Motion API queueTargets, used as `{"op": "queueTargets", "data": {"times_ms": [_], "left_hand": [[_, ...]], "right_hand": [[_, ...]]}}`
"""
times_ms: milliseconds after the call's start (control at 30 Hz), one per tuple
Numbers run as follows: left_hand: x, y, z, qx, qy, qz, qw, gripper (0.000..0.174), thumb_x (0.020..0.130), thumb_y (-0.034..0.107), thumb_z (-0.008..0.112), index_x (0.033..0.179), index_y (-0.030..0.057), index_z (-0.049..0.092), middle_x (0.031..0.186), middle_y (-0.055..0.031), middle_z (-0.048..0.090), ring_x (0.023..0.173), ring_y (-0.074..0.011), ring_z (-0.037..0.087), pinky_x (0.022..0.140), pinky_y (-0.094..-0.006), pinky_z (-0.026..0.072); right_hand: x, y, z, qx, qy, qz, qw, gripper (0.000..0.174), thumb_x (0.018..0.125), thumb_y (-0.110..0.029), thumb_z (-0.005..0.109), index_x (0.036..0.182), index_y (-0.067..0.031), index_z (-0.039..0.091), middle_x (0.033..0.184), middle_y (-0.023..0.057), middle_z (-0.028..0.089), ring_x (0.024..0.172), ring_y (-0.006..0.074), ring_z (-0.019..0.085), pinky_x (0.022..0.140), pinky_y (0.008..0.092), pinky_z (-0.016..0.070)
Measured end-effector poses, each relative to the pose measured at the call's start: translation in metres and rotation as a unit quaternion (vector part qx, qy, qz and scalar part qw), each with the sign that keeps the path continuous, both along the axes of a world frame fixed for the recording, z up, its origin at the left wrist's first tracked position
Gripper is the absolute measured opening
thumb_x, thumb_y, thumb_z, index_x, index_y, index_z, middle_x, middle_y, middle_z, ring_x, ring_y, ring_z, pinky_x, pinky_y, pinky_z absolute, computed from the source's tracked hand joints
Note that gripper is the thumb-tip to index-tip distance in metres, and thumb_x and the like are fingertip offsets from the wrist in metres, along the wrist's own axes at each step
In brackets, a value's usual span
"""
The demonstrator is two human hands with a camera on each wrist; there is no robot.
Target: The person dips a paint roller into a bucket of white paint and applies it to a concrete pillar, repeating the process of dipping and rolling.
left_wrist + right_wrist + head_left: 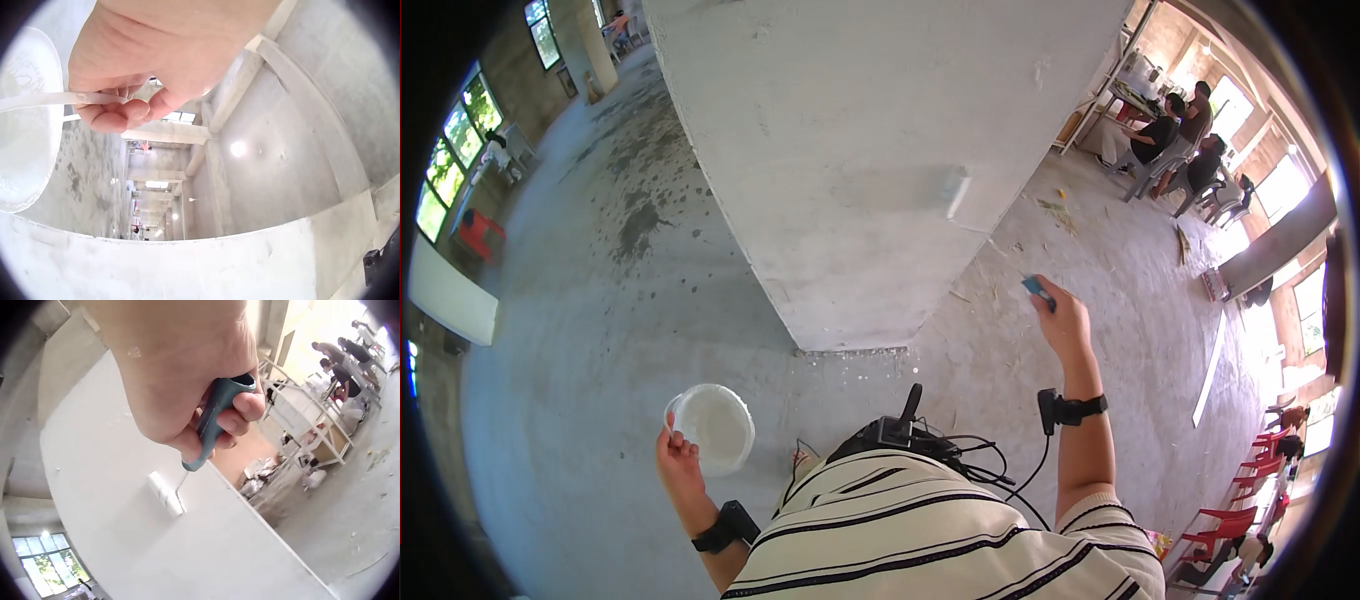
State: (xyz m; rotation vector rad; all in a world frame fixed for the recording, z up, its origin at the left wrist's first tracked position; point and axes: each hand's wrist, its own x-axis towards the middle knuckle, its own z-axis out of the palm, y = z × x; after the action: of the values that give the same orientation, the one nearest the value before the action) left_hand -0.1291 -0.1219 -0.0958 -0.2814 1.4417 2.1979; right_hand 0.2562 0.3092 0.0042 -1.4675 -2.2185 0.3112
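Observation:
My right hand (1065, 325) grips the blue-green handle (214, 425) of a paint roller, its fingers curled round it. A thin metal rod leads to the white roller sleeve (164, 495), which lies against the pale face of a square pillar (830, 120). Beside the sleeve, a slightly darker patch shows on that face in the head view. Down at the left, my left hand (680, 462) holds a white bucket (751, 440) by its white handle (59, 99), fingers hooked round it. Whitish stuff coats the bucket's inside.
Pale drops dot the floor at the pillar's foot (850, 352). Dark stains (640, 220) mark the concrete to the left. Several people sit on chairs (1165, 165) at the far right, near a metal frame. Black cables (975, 450) hang at my front and run to the right wrist.

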Motion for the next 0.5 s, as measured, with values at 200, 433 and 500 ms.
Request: {"op": "queueTargets", "data": {"times_ms": [200,433,500], "left_hand": [[-0.003,-0.009,-0.004,0.001,0.002,0.016,1.000,0.036,0.089,0.025,0.049,0.118,0.0045,0.057,0.066,0.0074,0.036,0.057,-0.0038,0.029,0.055,-0.0208,0.0259],[0.002,-0.028,-0.005,0.010,0.003,0.066,0.998,0.034,0.091,0.021,0.044,0.117,0.0024,0.056,0.065,0.0062,0.037,0.055,-0.0043,0.031,0.053,-0.0210,0.0289],[0.004,-0.028,-0.005,0.011,0.002,0.073,0.997,0.034,0.091,0.021,0.045,0.117,0.0021,0.056,0.065,0.0061,0.037,0.055,-0.0042,0.031,0.053,-0.0209,0.0291]], "right_hand": [[-0.106,-0.017,-0.007,0.003,-0.004,0.149,0.989,0.029,0.084,-0.023,0.059,0.112,-0.0173,0.061,0.096,0.0110,0.066,0.084,0.0312,0.063,0.071,0.0387,0.0502],[-0.224,-0.038,-0.022,0.013,0.048,0.265,0.963,0.027,0.085,-0.024,0.058,0.109,-0.0156,0.061,0.087,0.0104,0.065,0.079,0.0318,0.062,0.068,0.0409,0.0500],[-0.237,-0.040,-0.024,0.018,0.063,0.281,0.958,0.027,0.085,-0.024,0.058,0.109,-0.0153,0.061,0.086,0.0103,0.065,0.079,0.0320,0.062,0.068,0.0412,0.0499]]}}
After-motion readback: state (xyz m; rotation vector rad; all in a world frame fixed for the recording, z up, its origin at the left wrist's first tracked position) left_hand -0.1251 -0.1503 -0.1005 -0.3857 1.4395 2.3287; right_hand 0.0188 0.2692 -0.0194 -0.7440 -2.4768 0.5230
